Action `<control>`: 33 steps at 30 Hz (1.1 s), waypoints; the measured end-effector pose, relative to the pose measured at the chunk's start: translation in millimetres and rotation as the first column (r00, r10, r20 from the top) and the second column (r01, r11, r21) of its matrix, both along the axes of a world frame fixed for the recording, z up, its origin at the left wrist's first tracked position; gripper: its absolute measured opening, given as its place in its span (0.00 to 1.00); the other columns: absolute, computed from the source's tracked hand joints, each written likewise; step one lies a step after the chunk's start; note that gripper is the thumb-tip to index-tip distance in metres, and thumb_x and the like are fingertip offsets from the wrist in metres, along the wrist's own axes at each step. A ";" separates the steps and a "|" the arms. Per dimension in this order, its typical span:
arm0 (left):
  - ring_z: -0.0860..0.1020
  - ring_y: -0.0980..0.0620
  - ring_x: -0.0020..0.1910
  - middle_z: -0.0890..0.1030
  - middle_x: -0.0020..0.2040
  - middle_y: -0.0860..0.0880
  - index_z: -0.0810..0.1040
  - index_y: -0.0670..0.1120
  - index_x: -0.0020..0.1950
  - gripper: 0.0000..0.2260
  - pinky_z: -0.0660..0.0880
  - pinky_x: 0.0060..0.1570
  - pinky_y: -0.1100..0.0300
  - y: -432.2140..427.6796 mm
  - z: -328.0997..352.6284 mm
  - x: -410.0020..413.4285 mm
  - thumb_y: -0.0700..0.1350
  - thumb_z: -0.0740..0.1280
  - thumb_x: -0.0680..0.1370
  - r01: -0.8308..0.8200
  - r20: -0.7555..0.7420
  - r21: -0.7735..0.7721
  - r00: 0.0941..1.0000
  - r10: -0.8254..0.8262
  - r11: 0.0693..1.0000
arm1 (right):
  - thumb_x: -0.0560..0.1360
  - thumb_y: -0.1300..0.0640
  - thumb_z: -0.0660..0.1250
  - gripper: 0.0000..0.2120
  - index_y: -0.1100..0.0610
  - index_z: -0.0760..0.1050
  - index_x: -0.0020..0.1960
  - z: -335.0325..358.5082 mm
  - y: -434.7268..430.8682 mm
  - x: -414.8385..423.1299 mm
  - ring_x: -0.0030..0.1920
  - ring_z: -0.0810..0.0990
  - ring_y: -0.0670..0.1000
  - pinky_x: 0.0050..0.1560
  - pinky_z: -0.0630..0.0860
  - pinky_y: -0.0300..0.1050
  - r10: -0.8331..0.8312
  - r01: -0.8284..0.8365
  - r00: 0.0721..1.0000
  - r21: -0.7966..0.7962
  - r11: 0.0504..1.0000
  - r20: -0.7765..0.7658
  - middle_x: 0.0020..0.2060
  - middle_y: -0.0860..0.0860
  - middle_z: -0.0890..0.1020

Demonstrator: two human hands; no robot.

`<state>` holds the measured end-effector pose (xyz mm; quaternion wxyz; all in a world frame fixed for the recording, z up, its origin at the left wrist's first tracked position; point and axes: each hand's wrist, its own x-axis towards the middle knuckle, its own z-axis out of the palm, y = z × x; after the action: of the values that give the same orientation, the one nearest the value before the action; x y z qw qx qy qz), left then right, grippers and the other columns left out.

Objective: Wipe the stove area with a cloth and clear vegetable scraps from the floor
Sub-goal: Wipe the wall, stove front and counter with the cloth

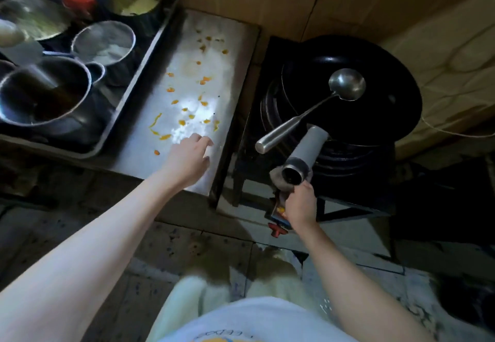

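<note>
Two hands — L (187, 157) over counter (230, 73) w/ scraps (182, 122), R (300, 204) grips cloth (278, 178) (by wok (380, 116)).

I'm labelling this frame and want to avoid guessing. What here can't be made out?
Head view:
- Right hand grips the cloth by the wok handle; the hand hides most of the colourful thing under it.
- Left hand: glare hides whether its fingers touch the counter.
- Pots on the tray: cut off by the left edge, contents blurred.
- Floor: too dark and blurred to tell what lies on it.
</note>
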<state>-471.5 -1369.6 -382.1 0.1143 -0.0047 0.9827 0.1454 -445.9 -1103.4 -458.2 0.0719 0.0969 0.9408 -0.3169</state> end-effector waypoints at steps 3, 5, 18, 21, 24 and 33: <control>0.74 0.42 0.57 0.71 0.65 0.44 0.69 0.45 0.68 0.17 0.71 0.52 0.50 -27.8 1.2 -9.5 0.43 0.61 0.79 0.101 -0.009 0.015 0.995 -0.100 0.995 | 0.77 0.69 0.54 0.22 0.58 0.69 0.69 -0.4 -36.5 2.9 0.69 0.67 0.56 0.69 0.62 0.45 -0.124 0.127 0.991 -0.058 0.990 0.053 0.70 0.57 0.68; 0.74 0.42 0.57 0.72 0.65 0.45 0.69 0.45 0.68 0.17 0.70 0.51 0.52 -40.6 2.7 -13.6 0.43 0.61 0.79 0.161 -0.025 0.012 0.987 -0.161 0.987 | 0.76 0.70 0.55 0.25 0.55 0.69 0.71 0.2 -61.7 0.7 0.71 0.65 0.56 0.71 0.61 0.46 -0.138 0.140 0.989 -0.032 0.990 0.061 0.72 0.56 0.66; 0.76 0.43 0.54 0.71 0.66 0.46 0.67 0.46 0.69 0.16 0.69 0.52 0.53 -78.8 1.1 -37.4 0.44 0.59 0.80 0.307 0.030 -0.008 0.951 -0.306 0.952 | 0.74 0.72 0.58 0.29 0.53 0.65 0.72 5.6 -138.8 -40.8 0.73 0.60 0.53 0.70 0.65 0.50 -0.079 0.064 0.993 0.160 0.985 0.090 0.73 0.51 0.65; 0.76 0.44 0.52 0.71 0.66 0.46 0.67 0.47 0.69 0.16 0.67 0.47 0.55 -77.5 -1.4 -39.4 0.45 0.59 0.80 0.328 0.039 -0.030 0.944 -0.327 0.944 | 0.74 0.72 0.59 0.30 0.51 0.63 0.73 8.6 -130.9 -44.9 0.74 0.58 0.53 0.67 0.66 0.52 0.036 -0.058 0.991 0.170 0.984 0.127 0.74 0.50 0.63; 0.76 0.44 0.53 0.71 0.66 0.46 0.67 0.48 0.69 0.16 0.64 0.44 0.57 -73.6 -0.6 -43.0 0.45 0.59 0.81 0.340 0.039 -0.036 0.940 -0.339 0.940 | 0.74 0.71 0.60 0.30 0.51 0.63 0.73 10.0 -116.3 -39.3 0.74 0.58 0.52 0.67 0.68 0.54 0.057 -0.077 0.990 0.152 0.985 0.132 0.75 0.50 0.62; 0.75 0.43 0.57 0.71 0.66 0.45 0.68 0.46 0.69 0.17 0.71 0.53 0.52 -69.7 1.0 -55.4 0.44 0.60 0.80 0.312 0.033 -0.010 0.950 -0.311 0.950 | 0.74 0.73 0.59 0.29 0.53 0.67 0.71 1.6 -107.0 -35.9 0.73 0.62 0.53 0.70 0.66 0.53 0.015 -0.026 0.996 0.135 0.990 0.083 0.72 0.51 0.66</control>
<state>-526.9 -1439.3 -381.1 0.1513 0.1473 0.9703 0.1181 -481.8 -1210.4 -456.6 0.1067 0.1046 0.9575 -0.2469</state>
